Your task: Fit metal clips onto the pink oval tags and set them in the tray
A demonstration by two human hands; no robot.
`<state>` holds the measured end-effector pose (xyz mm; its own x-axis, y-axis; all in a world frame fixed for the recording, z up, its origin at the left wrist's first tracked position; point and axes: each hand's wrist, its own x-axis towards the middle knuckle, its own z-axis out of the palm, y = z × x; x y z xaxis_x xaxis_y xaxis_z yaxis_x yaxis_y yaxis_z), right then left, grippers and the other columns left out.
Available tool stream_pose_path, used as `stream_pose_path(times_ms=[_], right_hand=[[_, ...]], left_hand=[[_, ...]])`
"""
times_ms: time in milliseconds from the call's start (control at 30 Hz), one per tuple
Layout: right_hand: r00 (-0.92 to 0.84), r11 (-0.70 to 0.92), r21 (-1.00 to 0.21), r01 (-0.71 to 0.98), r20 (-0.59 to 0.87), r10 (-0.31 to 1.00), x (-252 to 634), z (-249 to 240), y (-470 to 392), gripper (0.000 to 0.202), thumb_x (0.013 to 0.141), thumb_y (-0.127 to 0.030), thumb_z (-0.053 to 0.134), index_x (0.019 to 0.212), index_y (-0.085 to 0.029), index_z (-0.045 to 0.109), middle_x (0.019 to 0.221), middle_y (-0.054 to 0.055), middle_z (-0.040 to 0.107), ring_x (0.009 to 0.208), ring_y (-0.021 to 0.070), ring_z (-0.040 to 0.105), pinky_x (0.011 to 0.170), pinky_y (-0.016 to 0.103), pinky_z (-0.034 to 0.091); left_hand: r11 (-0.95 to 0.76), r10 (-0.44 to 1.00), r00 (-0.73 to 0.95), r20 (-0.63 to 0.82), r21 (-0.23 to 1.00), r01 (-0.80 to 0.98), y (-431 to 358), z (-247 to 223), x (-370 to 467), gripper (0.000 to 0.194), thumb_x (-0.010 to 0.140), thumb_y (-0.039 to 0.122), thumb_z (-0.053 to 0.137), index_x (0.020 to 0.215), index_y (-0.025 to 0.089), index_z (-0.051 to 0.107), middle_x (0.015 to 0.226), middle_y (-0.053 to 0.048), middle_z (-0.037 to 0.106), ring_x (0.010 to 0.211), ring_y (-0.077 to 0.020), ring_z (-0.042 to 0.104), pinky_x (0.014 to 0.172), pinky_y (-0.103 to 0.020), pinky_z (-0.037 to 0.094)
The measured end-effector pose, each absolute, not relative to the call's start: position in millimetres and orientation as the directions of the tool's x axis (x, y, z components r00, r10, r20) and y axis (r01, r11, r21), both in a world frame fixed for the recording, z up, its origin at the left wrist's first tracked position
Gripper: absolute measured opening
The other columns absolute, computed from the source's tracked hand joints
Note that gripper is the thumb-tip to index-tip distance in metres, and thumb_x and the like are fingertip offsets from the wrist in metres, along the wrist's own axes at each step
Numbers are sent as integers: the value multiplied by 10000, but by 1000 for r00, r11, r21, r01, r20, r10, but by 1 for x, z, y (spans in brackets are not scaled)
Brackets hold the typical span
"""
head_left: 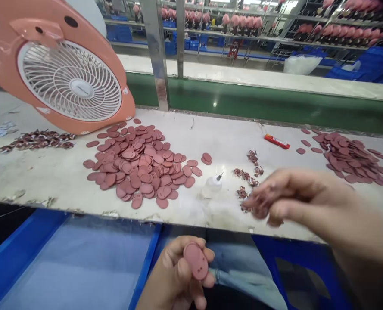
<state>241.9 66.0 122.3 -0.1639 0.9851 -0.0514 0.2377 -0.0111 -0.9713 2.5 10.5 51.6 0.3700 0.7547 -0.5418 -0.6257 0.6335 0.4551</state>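
Observation:
My left hand [181, 271] is closed on a dull-pink oval disc [196, 260] with small holes, held below the table's front edge. The disc seems to be two layers, one overlapping the other. Above the tabletop, my right hand [301, 204] is smeared by motion at a loose group of small brown-and-white curled pieces [243, 174]. Whether its fingers hold any of them cannot be made out. Between the hands stands a small white bottle [213, 183] with a thin dark tip. A large heap of similar oval discs [142, 165] lies to the left.
An orange fan [120, 92] stands at the back left, beside more brown curled pieces [38, 141]. A red-and-yellow tube-like item [277, 141] lies near the back rail. Another disc heap [353, 157] is at right. Blue bins [29, 245] sit below the table [58, 176].

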Motion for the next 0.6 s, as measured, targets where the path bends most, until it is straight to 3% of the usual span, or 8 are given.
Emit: stream_pose_path(times_ms=[67, 167, 300, 600], right_hand=[[-281, -32, -985, 172, -81, 956, 219, 114, 40, 105, 786, -287, 829, 843, -256, 747, 788, 11, 777, 694, 149, 736, 615, 189, 595], [-371, 94, -972, 217, 7, 929, 199, 102, 24, 62, 817, -229, 798, 867, -247, 766, 776, -9, 766, 682, 120, 713, 630, 160, 558], [-449, 202, -947, 250, 72, 891, 194, 95, 22, 191, 856, -143, 756, 990, -278, 764, 807, -41, 754, 707, 80, 693, 670, 133, 518], [-523, 287, -919, 269, 110, 845, 191, 97, 23, 162, 860, -102, 745, 939, -243, 752, 775, -37, 739, 679, 72, 680, 654, 131, 502]], left_hand=[[654, 741, 400, -540, 441, -615, 5, 53, 6, 418, 526, 454, 931, 818, 187, 795, 687, -12, 737, 558, -102, 683, 427, -123, 490], [661, 736, 405, -543, 446, -603, -3, 53, 8, 419, 534, 478, 928, 781, 171, 787, 630, -3, 691, 585, -105, 670, 468, -136, 504], [680, 722, 403, -563, 469, -563, -9, 53, 6, 415, 543, 490, 924, 735, 156, 767, 623, -1, 676, 591, -107, 651, 490, -151, 506], [685, 722, 437, -535, 465, -561, -9, 51, 3, 366, 564, 454, 919, 710, 149, 776, 626, -6, 704, 580, -98, 652, 498, -143, 518]])
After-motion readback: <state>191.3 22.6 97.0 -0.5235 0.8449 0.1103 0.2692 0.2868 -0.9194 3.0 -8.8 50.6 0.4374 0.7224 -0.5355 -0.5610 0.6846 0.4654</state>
